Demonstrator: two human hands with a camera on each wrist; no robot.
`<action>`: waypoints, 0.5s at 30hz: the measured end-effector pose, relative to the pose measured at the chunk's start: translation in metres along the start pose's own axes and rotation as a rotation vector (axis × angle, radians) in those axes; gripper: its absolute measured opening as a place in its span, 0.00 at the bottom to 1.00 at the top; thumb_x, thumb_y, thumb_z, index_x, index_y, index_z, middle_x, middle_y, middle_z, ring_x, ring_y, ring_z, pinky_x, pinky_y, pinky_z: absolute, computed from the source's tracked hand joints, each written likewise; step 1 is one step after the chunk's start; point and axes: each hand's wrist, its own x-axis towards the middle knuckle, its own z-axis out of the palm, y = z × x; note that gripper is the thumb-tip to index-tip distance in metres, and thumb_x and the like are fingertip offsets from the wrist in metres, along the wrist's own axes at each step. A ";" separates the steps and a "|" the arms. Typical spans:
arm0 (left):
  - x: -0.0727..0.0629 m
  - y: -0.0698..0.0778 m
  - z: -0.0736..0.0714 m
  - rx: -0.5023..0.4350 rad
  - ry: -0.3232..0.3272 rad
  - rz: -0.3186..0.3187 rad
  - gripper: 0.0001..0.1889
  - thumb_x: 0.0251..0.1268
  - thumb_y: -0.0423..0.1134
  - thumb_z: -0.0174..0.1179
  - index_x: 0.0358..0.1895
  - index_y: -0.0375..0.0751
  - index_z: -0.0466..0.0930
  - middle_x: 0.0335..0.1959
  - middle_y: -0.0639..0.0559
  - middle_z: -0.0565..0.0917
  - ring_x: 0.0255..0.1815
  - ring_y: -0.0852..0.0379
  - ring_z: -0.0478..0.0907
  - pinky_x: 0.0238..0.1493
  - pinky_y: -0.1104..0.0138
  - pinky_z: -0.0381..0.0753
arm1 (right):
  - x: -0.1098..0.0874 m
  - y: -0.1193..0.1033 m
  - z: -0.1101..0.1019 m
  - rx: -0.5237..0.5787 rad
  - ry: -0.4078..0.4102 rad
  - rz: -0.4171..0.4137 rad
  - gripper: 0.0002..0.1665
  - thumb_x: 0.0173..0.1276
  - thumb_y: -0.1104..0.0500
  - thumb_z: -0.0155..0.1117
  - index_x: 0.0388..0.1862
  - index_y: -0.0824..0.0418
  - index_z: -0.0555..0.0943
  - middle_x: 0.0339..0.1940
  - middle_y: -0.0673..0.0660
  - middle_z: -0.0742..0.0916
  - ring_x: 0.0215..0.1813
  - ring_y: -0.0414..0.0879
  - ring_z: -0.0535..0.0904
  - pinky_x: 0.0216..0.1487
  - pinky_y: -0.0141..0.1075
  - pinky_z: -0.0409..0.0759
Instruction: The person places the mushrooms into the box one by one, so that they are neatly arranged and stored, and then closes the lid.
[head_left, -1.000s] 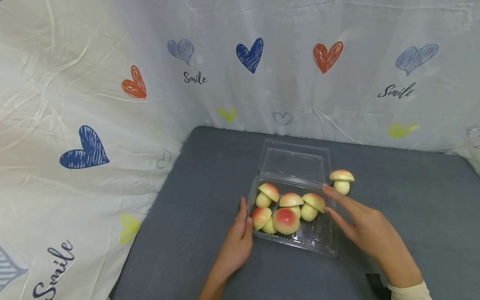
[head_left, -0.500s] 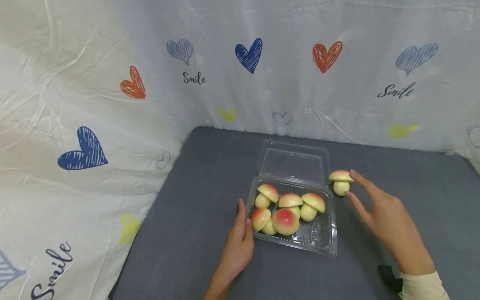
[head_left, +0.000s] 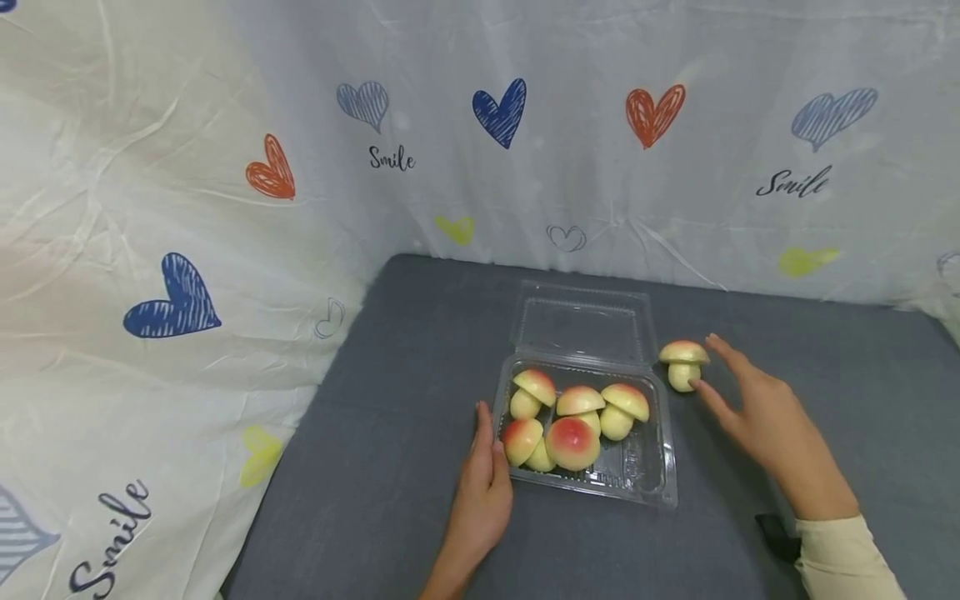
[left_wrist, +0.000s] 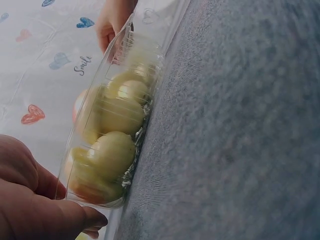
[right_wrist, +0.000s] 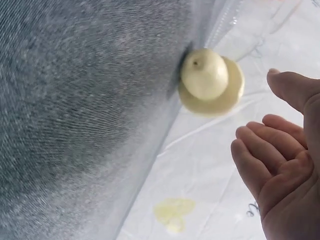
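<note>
My left hand holds the left edge of a clear plastic container, thumb and fingers at its near left corner. Its hinged lid lies open toward the back. Inside are several mushroom-shaped toys, pale yellow with reddish caps, grouped toward the left and middle. One more mushroom toy stands on the cloth just right of the container, cap up. Beside it is my right hand, thumb and fingers spread. The right wrist view shows a gap between this hand and the pale mushroom toy.
A dark grey cloth covers the table. White curtains printed with hearts hang behind and along the left side. A black strap or object shows by the right sleeve.
My right hand has moved from the container's right edge to the right side of the loose mushroom toy, its fingers spreading slightly wider. The left hand remains at the container.
</note>
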 end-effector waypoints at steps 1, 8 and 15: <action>0.000 0.000 0.000 0.000 0.001 -0.002 0.32 0.87 0.31 0.43 0.86 0.32 0.44 0.88 0.43 0.47 0.87 0.50 0.45 0.83 0.51 0.47 | 0.000 0.001 0.001 0.000 -0.012 0.002 0.45 0.71 0.59 0.75 0.83 0.63 0.65 0.63 0.82 0.80 0.46 0.81 0.82 0.43 0.72 0.77; 0.000 -0.001 0.000 -0.002 -0.002 -0.006 0.32 0.88 0.32 0.42 0.86 0.32 0.43 0.88 0.42 0.46 0.87 0.50 0.44 0.83 0.52 0.47 | 0.004 0.009 0.008 -0.005 -0.069 -0.019 0.48 0.72 0.56 0.75 0.83 0.67 0.62 0.70 0.81 0.76 0.47 0.81 0.82 0.43 0.71 0.78; -0.001 -0.001 -0.001 0.007 -0.008 -0.012 0.32 0.88 0.32 0.42 0.86 0.32 0.43 0.88 0.42 0.46 0.87 0.50 0.44 0.83 0.50 0.47 | 0.007 0.014 0.014 0.006 -0.144 0.013 0.54 0.71 0.55 0.77 0.85 0.69 0.57 0.72 0.79 0.75 0.59 0.82 0.77 0.52 0.72 0.76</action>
